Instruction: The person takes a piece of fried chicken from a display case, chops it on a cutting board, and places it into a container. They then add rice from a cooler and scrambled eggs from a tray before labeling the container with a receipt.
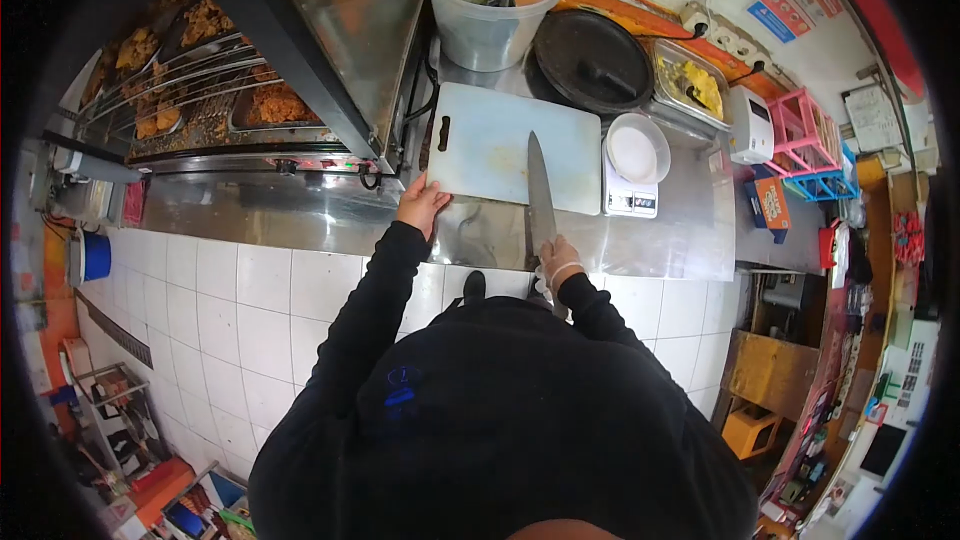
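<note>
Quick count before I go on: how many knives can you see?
1. The knife is held in the right hand, its blade reaching over the white cutting board. Others may be hidden or too small to tell toward the picture's edges.

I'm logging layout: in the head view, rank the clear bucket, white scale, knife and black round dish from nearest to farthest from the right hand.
1. Knife, held in the right hand.
2. White scale, right of the cutting board.
3. Black round dish, beyond the board.
4. Clear bucket, farther back, left of the dish.
</note>
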Available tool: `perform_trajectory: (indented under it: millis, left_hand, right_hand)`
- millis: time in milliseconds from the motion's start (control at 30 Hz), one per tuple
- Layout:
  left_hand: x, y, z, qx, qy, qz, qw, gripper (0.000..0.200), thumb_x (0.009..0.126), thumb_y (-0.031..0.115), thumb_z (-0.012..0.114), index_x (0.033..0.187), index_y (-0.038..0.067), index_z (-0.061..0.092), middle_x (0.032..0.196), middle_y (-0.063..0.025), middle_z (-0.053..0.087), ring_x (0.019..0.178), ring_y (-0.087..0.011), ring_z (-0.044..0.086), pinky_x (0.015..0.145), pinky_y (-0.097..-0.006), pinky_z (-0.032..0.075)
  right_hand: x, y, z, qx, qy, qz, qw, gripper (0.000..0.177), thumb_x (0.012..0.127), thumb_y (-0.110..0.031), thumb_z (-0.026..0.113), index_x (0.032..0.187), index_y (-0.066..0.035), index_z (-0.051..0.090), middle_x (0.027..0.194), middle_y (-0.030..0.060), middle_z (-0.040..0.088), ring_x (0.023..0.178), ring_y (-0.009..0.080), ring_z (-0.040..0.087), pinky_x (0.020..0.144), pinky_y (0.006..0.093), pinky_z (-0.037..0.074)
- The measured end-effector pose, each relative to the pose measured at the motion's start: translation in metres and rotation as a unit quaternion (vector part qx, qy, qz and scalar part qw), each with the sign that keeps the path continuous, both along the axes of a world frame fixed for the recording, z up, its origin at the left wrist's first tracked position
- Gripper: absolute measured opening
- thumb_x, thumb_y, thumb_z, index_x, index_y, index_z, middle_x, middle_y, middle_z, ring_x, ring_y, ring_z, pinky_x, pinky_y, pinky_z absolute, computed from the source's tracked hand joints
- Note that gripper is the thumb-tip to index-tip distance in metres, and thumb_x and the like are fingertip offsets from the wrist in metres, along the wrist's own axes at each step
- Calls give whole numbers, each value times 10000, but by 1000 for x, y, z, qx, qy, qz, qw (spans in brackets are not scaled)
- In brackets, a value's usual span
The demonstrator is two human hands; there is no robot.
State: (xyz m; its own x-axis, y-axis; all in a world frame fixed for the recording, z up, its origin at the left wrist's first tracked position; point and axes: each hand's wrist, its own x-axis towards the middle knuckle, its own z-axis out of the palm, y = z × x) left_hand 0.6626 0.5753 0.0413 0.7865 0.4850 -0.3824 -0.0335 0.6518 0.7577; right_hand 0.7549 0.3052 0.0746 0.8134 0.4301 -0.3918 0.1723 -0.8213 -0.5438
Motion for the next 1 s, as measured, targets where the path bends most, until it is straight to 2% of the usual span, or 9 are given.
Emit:
perform_trajectory:
  millis: [100, 200, 300, 433, 600, 700, 800, 900, 1000]
  left_hand:
    - [4, 0, 10, 31, -2, -2, 1000, 342, 916, 78, 425, 1257, 63, 431, 1084, -42, 569, 934, -128, 552, 829, -285, 440]
    - [6, 1, 17, 52, -1, -7, 999, 342, 913, 81, 433, 1255, 64, 438, 1071, -34, 576, 920, -119, 554, 809, -268, 444]
    - [9, -8, 29, 78, 2, 1, 997, 340, 907, 76, 450, 1247, 73, 456, 1038, -17, 592, 870, -100, 564, 766, -241, 456]
    - [13, -4, 47, 103, -4, 11, 995, 332, 907, 78, 453, 1238, 73, 468, 1031, -7, 594, 844, -83, 559, 742, -229, 457]
    - [11, -7, 59, 155, 21, -1, 988, 363, 905, 87, 463, 1265, 49, 440, 1065, -33, 582, 883, -100, 552, 770, -247, 449]
    - [12, -10, 69, 176, 22, 13, 984, 363, 901, 85, 473, 1261, 48, 447, 1053, -34, 590, 868, -91, 555, 754, -239, 454]
    - [13, -13, 79, 196, 17, 13, 980, 369, 895, 75, 484, 1261, 46, 450, 1041, -33, 599, 853, -84, 562, 733, -224, 460]
    - [15, -17, 93, 234, 3, 23, 972, 370, 889, 63, 491, 1255, 36, 451, 1008, -29, 607, 812, -67, 562, 702, -208, 465]
    - [15, -26, 105, 258, -8, 26, 966, 360, 885, 57, 496, 1240, 20, 455, 957, -27, 613, 751, -43, 553, 668, -195, 468]
  right_hand:
    - [3, -3, -20, -1, -46, 21, 999, 341, 865, -298, 469, 892, 42, 480, 742, 273, 573, 684, 425, 579, 593, 454, 465]
    - [7, 0, -25, 27, 40, -8, 999, 338, 867, -283, 473, 907, 53, 467, 688, 237, 570, 518, 358, 581, 458, 421, 464]
    - [6, 13, -15, 40, 90, -14, 995, 423, 854, -372, 448, 899, 44, 508, 842, 288, 575, 842, 433, 556, 746, 456, 434]
    - [6, 16, -14, 68, 104, -11, 992, 401, 858, -345, 456, 908, 52, 497, 763, 249, 579, 657, 370, 595, 599, 433, 470]
    - [-10, 36, 43, 116, 186, -30, 975, 353, 864, -296, 469, 921, 53, 465, 648, 171, 552, 410, 259, 548, 393, 377, 442]
    - [-10, 39, 34, 143, 207, -38, 967, 330, 882, -280, 469, 1019, 17, 424, 555, 100, 493, 381, 204, 495, 345, 342, 401]
    - [-15, 46, 51, 154, 239, -47, 958, 307, 893, -303, 459, 1006, -19, 430, 561, 88, 499, 373, 195, 485, 338, 328, 394]
    - [-20, 50, 43, 234, 230, -44, 944, 292, 903, -336, 447, 985, -56, 435, 568, 67, 494, 387, 175, 482, 345, 315, 396]
    - [-22, 60, 61, 211, 278, -75, 934, 309, 903, -373, 449, 975, -72, 456, 574, 45, 485, 419, 156, 489, 366, 304, 405]
